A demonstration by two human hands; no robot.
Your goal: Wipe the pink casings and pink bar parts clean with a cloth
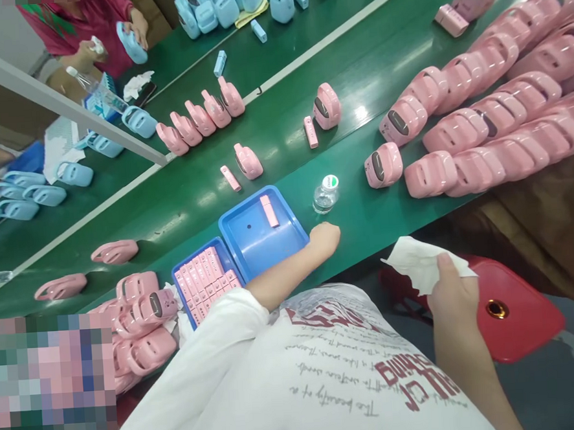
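My left hand (324, 238) rests on the near edge of the green table (356, 74), just right of a blue tray (249, 240). Its fingers are tucked out of sight. One small pink bar (268, 211) lies in that tray. A small clear bottle with a green-and-white cap (325, 193) stands just beyond the hand. My right hand (451, 292) is off the table, above a red stool (522, 320), and is closed on a crumpled white wipe (419, 265).
A second blue tray (179, 280) holds several pink bars. Pink handled casings are piled at the right (481, 132) and near left (141, 308), with more in a row (198, 116). Blue casings (23, 192) lie at left. A person in red (85, 20) works at the far side.
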